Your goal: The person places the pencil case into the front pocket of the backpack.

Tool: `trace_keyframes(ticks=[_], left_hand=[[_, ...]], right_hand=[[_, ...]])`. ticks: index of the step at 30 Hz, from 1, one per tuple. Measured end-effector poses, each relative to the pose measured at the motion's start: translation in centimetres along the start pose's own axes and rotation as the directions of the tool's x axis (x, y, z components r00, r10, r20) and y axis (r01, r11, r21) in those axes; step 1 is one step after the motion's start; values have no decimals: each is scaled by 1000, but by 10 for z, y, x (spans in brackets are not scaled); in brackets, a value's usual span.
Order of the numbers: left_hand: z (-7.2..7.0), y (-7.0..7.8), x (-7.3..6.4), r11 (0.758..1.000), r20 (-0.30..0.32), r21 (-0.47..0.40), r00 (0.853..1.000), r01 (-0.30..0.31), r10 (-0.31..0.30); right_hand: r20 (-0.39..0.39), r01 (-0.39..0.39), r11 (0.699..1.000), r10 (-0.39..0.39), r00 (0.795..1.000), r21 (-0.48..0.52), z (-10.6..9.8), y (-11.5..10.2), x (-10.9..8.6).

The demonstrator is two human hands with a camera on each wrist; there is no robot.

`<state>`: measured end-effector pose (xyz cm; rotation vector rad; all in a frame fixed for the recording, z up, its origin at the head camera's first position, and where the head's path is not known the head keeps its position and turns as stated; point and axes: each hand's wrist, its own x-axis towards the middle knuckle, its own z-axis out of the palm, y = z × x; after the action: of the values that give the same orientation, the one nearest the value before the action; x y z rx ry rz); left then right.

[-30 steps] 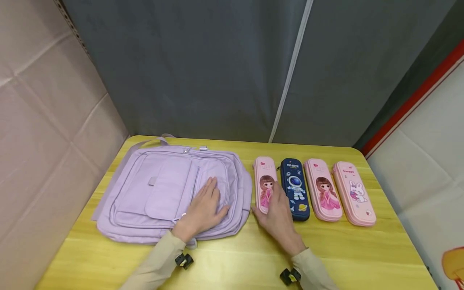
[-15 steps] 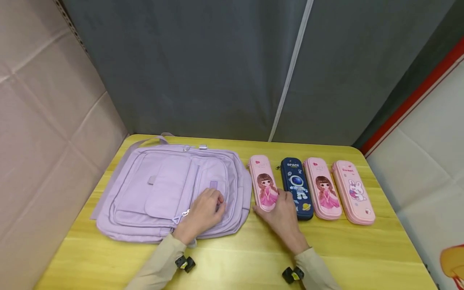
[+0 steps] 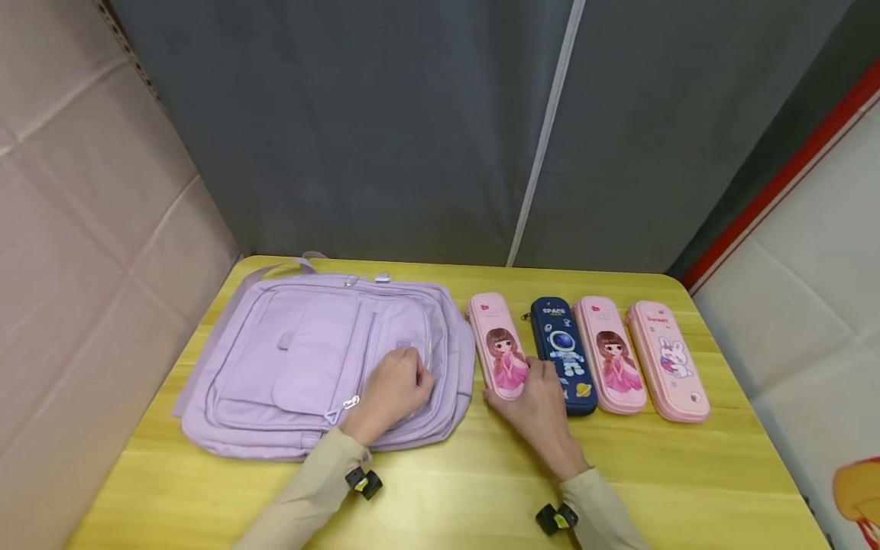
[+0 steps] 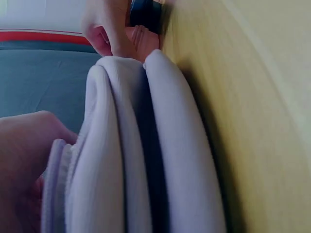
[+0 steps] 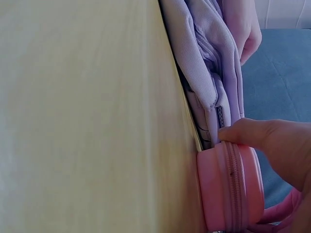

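Observation:
A lilac backpack [image 3: 319,344] lies on the table, its front pocket facing up. My left hand [image 3: 392,386] rests on its right part, fingers curled under and no object showing in them. Just below the wrist side of that hand is a metal zip pull [image 3: 351,402]. My right hand [image 3: 539,409] grips the near end of a pink pencil case [image 3: 496,336] with a doll print, thumb on its left side and fingers on its right. The right wrist view shows the thumb [image 5: 248,132] at the edge of the zipped pink case [image 5: 233,187], close by the backpack's side.
To the right stand a navy astronaut pencil case [image 3: 560,336], a second pink doll pencil case [image 3: 608,351] and a pink rabbit pencil case [image 3: 667,359] in a row. A dark grey curtain [image 3: 385,137] borders the back of the yellow table [image 3: 729,481].
The left hand's fingers have curled in from lying flat on the backpack. The right hand has tilted the first doll pencil case, its far end moving left away from the navy one.

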<state>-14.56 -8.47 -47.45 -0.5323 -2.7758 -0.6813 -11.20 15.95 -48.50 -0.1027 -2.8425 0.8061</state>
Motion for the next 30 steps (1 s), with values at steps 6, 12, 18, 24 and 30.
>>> trace_keyframes(ticks=[6,12,18,24,30], left_hand=[[0,2,11,1000,21,23,1000,-6,6],[1,1,20,998,99,64,995,6,-12],[-8,-2,22,998,26,-58,1000,-3,4],[-20,-3,22,984,-99,-176,995,-17,0],[-40,-2,21,963,-67,-258,992,82,-103]], right_hand=[[-25,22,1000,-23,999,-10,0,1,-2],[-24,14,1000,-14,1000,-3,1,0,-2],[-50,16,1000,-16,999,12,0,1,0],[-107,-15,992,28,994,124,2,7,1],[-132,-23,980,49,990,196,3,9,-1]])
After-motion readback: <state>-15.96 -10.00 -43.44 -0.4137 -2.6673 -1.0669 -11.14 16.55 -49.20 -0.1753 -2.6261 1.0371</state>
